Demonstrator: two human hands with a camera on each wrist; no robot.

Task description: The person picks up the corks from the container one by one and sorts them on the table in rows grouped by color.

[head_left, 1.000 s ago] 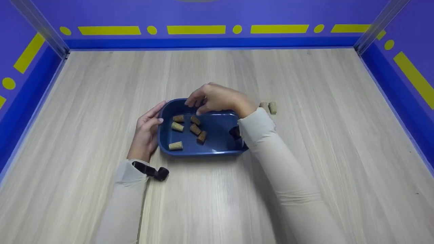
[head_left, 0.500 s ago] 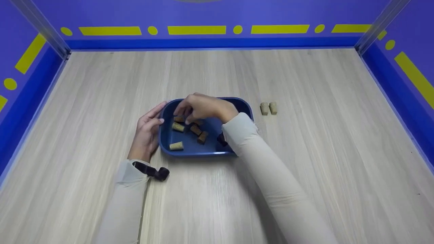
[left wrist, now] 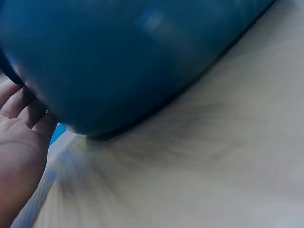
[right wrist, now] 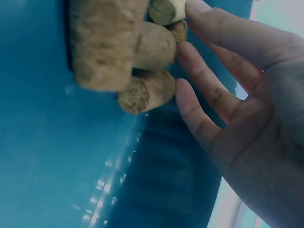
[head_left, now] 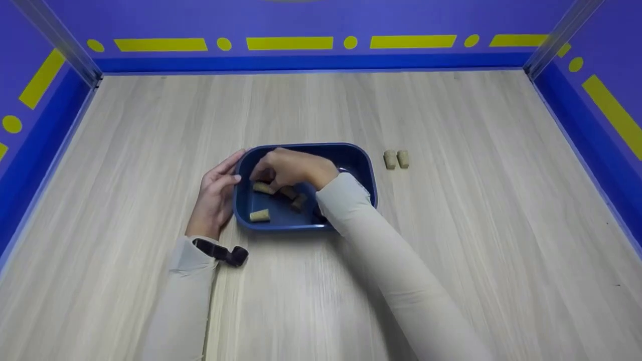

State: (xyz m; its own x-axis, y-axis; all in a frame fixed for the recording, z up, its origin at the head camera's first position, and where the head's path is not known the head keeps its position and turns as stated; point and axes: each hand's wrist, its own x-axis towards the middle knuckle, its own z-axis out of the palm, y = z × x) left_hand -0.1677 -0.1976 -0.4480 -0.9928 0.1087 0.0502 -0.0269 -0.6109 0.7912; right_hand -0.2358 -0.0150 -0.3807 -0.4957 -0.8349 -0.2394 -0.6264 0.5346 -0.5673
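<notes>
My left hand (head_left: pixel 213 198) holds the left end of a blue plastic bin (head_left: pixel 301 228), thumb at the rim and fingers along the outer wall. In the left wrist view, its fingers (left wrist: pixel 31 111) lie against the bin's outside. My right hand (head_left: pixel 293 168) reaches down inside the bin at its left part. The right wrist view has its thumb and fingers (right wrist: pixel 199 71) spread around a small cork (right wrist: pixel 178 32), beside a pale cork (right wrist: pixel 168 10). No grip is plain there. Several brown and pale tapered corks lie in the bin, partly hidden under my hand; one pale cork (head_left: pixel 260 215) lies near the front left corner.
Two pale corks (head_left: pixel 396 159) stand side by side on the wood-grain table (head_left: pixel 476 200), right of the bin. Blue and purple walls with yellow marks (head_left: pixel 291 43) enclose the table at the back and sides. A black wrist strap device (head_left: pixel 225 252) sits on my left wrist.
My right hand has moved left and down, from above the bin's back wall to in among the corks. My left hand stays at the bin's left end.
</notes>
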